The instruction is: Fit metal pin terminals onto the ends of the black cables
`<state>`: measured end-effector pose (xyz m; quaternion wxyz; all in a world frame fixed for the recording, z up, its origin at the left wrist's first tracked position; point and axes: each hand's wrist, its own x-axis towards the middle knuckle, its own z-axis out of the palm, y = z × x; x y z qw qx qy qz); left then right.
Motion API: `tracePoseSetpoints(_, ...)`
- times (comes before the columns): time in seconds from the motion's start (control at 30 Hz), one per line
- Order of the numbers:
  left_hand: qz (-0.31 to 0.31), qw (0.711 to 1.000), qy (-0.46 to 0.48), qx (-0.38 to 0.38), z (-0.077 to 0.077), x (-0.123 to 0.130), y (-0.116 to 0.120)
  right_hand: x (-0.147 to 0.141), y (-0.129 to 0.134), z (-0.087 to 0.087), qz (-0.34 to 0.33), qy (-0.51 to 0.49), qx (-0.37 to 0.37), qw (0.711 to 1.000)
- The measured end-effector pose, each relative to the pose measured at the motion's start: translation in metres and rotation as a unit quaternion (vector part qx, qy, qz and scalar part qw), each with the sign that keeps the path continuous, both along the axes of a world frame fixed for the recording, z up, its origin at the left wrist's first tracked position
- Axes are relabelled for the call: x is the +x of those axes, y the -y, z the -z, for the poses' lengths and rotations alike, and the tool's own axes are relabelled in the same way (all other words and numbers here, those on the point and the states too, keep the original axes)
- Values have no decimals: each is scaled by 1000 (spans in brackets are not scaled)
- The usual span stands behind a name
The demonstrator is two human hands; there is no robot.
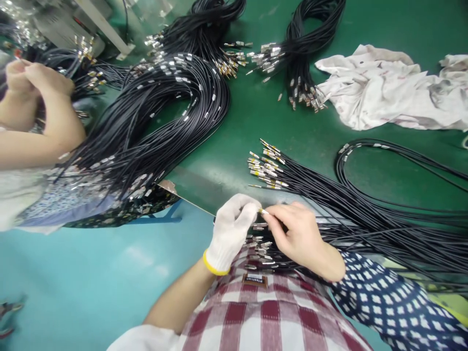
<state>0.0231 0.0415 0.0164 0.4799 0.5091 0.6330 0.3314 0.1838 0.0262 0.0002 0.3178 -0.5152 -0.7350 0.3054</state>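
Just in front of the checked apron, a small metal cable connector [262, 211] with a yellow band shows between my two hands. My left hand [231, 233], in a white knitted glove with a yellow cuff, pinches its left end. Bare fingers of my right hand [298, 235] close on its right end; the cable behind it is hidden by that hand. Beneath both hands lie black cables [263, 248] with silver ends. Just beyond them, a bundle of black cables [310, 183] runs off to the right, its metal and yellow tips pointing left.
A large looped cable bundle [215, 105] hangs over the green table's [248, 117] left edge. More coiled cables [307, 41] and a crumpled white cloth [395, 92] lie farther back. At left, another person's hands [38, 80] work beside a grey machine [62, 24].
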Motion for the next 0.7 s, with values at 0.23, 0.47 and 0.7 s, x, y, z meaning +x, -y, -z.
tracePoseSetpoints(0.23, -6, 1000, 23, -20, -1, 3, -1, 0, -7, -4, -13, -97, -188, 977)
tracePoseSetpoints(0.47, 18, 1000, 16, -20, 6, 3, 0, 1, -8, 4, -22, -116, -191, 974)
tracePoseSetpoints(0.7, 68, 994, 81, -19, 8, -2, -14, 12, -17, 6, -62, -132, -233, 961)
